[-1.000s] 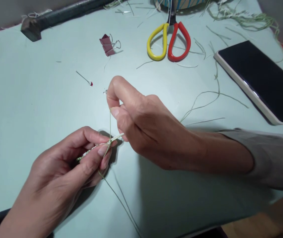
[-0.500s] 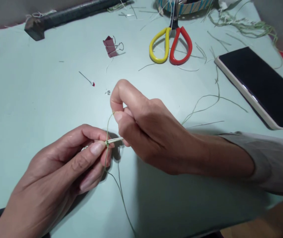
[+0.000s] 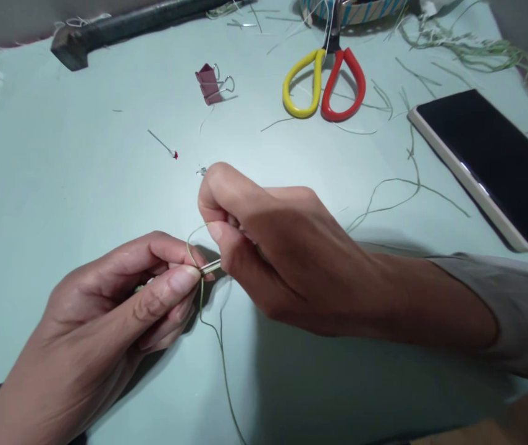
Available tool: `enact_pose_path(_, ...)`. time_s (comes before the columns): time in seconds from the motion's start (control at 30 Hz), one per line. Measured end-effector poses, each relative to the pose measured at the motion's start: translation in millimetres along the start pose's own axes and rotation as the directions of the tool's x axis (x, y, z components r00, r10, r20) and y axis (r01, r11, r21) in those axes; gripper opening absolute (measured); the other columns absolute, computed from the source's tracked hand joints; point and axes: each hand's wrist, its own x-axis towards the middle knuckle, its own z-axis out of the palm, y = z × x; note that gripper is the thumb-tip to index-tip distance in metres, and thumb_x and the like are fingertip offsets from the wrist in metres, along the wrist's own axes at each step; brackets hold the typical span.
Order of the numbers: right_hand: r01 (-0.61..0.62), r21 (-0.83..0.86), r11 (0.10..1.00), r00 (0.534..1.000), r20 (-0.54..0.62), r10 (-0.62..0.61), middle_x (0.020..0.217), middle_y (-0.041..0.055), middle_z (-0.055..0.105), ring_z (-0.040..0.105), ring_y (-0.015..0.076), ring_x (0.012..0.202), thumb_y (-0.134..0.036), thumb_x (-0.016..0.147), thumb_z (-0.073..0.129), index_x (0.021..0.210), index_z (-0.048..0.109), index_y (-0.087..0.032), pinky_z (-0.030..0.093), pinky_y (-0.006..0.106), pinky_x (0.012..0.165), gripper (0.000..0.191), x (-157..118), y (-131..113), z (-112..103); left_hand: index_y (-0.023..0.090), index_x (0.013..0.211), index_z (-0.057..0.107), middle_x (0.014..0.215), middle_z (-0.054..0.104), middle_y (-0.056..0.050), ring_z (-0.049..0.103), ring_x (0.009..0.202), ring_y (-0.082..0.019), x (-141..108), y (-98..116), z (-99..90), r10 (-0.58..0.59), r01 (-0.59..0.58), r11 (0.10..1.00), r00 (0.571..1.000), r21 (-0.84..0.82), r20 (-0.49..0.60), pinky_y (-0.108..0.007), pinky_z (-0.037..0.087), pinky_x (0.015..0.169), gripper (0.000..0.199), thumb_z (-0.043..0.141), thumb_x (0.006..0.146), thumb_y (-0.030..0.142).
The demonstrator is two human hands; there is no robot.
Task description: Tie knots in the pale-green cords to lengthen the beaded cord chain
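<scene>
Between thumb and fingers, my left hand (image 3: 120, 309) pinches a narrow bundle of pale cords (image 3: 210, 266). The bundle runs right and passes under my right hand (image 3: 273, 247). My right thumb and forefinger are closed on a thin green thread (image 3: 191, 238), which arcs from there back to the left thumb tip. Another length of green thread (image 3: 222, 352) hangs from that spot down across the table. A small piece of knotted work shows behind the left thumb, mostly covered. What the other right fingers hold is hidden.
Beyond my hands lie scissors (image 3: 304, 86) with yellow and red handles, a maroon binder clip (image 3: 209, 84) and a red-tipped pin (image 3: 164, 144). A phone (image 3: 495, 161) lies at right. A dark metal bar (image 3: 120, 31) and a patterned ring (image 3: 360, 12) are at the back. Thread scraps are scattered.
My right hand has moved slightly down and left, closer to the left hand. The green thread's loop now bows further left. My left hand stays nearly in place.
</scene>
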Motion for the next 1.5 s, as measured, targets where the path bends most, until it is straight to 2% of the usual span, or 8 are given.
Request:
enact_pose_path(0.17, -0.017, -0.242, 0.97, 1.0, -0.029, 0.011, 0.086, 0.0, 0.058, 0.052, 0.02, 0.081, -0.006, 0.085, 0.053, 0.084, 0.031, -0.028, 0.039, 0.04, 0.076, 0.031, 3.9, -3.8, -3.3, 0.029, 0.087, 0.086, 0.054, 0.043, 0.006, 0.036, 0.048, -0.009, -5.2, 7.9, -1.2, -0.024, 0.025, 0.999, 1.0, 0.03, -0.011, -0.02, 0.036, 0.042, 0.028, 0.097, 0.085, 0.054)
enact_pose_path(0.37, -0.029, -0.33, 0.943, 0.999, -0.042, 0.016, 0.092, 0.0004, 0.061, 0.052, 0.0192, 0.084, -0.008, 0.09, 0.052, 0.085, 0.028, -0.028, 0.039, 0.04, 0.077, 0.032, 8.3, -7.2, -4.1, 0.029, 0.079, 0.084, 0.052, 0.047, 0.004, 0.04, 0.05, -0.011, -9.2, 15.3, 3.5, -0.096, 0.123, 0.979, 0.982, 0.162, -0.165, -0.023, 0.034, 0.044, 0.044, 0.103, 0.067, 0.067)
enact_pose_path(0.57, -0.021, -0.404, 0.915, 0.997, -0.074, -0.01, 0.1, 0.0028, 0.063, 0.056, 0.0236, 0.096, -0.011, 0.097, 0.053, 0.095, 0.045, -0.027, 0.042, 0.045, 0.085, 0.017, 4.9, -9.8, -7.6, 0.028, 0.082, 0.085, 0.055, 0.045, 0.005, 0.033, 0.046, -0.008, -2.0, 8.1, 2.6, -0.027, 0.028, 0.999, 0.999, 0.025, -0.028, -0.02, 0.031, 0.041, 0.029, 0.098, 0.083, 0.053)
enact_pose_path(0.7, 0.158, -0.483, 0.861, 0.976, -0.056, -0.21, 0.076, -0.0013, 0.05, 0.05, 0.0217, 0.077, -0.029, 0.101, 0.061, 0.086, 0.053, -0.027, 0.035, 0.045, 0.073, 0.017, -6.3, -14.7, -6.7, 0.029, 0.077, 0.083, 0.056, 0.041, 0.007, 0.028, 0.047, -0.007, -1.7, 9.8, 3.3, -0.046, 0.046, 0.997, 0.999, -0.057, 0.004, -0.018, 0.03, 0.041, 0.031, 0.1, 0.081, 0.055)
enact_pose_path(0.83, 0.169, -0.416, 0.894, 0.982, -0.003, -0.187, 0.062, -0.0034, 0.039, 0.039, 0.0159, 0.066, -0.016, 0.09, 0.06, 0.068, 0.043, -0.024, 0.036, 0.04, 0.069, 0.028, -7.7, -20.4, -4.7, 0.028, 0.075, 0.079, 0.053, 0.035, 0.007, 0.027, 0.048, -0.009, -2.9, 13.2, 1.8, -0.071, 0.072, 0.996, 0.997, -0.057, 0.007, -0.021, 0.031, 0.04, 0.035, 0.096, 0.083, 0.058)
enact_pose_path(1.0, 0.206, -0.414, 0.886, 0.978, 0.059, -0.2, 0.056, -0.0028, 0.031, 0.021, 0.0149, 0.059, -0.008, 0.091, 0.045, 0.064, 0.028, -0.024, 0.032, 0.04, 0.063, 0.035, -5.3, -19.7, -3.7, 0.027, 0.094, 0.079, 0.055, 0.042, 0.005, 0.045, 0.052, -0.016, 3.3, 15.9, 3.3, -0.093, 0.088, 0.993, 0.994, -0.082, -0.054, -0.027, 0.038, 0.044, 0.029, 0.091, 0.084, 0.051)
enact_pose_path(1.2, 0.251, -0.456, 0.854, 0.967, 0.072, -0.245, 0.057, -0.0034, 0.033, 0.02, 0.0153, 0.061, -0.005, 0.088, 0.047, 0.065, 0.029, -0.023, 0.029, 0.038, 0.061, 0.034, -10.0, -17.2, -0.8, 0.028, 0.093, 0.081, 0.053, 0.044, 0.004, 0.047, 0.051, -0.017, 2.3, 18.8, 5.5, -0.106, 0.101, 0.991, 0.993, -0.085, -0.053, -0.028, 0.038, 0.043, 0.027, 0.09, 0.084, 0.051)
enact_pose_path(1.5, 0.292, -0.47, 0.833, 0.956, 0.146, -0.253, 0.057, -0.0033, 0.041, 0.029, 0.0139, 0.057, 0.001, 0.085, 0.045, 0.059, 0.039, -0.022, 0.027, 0.035, 0.055, 0.036, -13.2, -23.0, -0.8, 0.03, 0.071, 0.088, 0.049, 0.047, 0.004, 0.029, 0.042, -0.005, 0.1, 24.6, 13.5, -0.042, 0.042, 0.999, 0.999, -0.026, -0.022, -0.016, 0.029, 0.037, 0.022, 0.103, 0.074, 0.046)
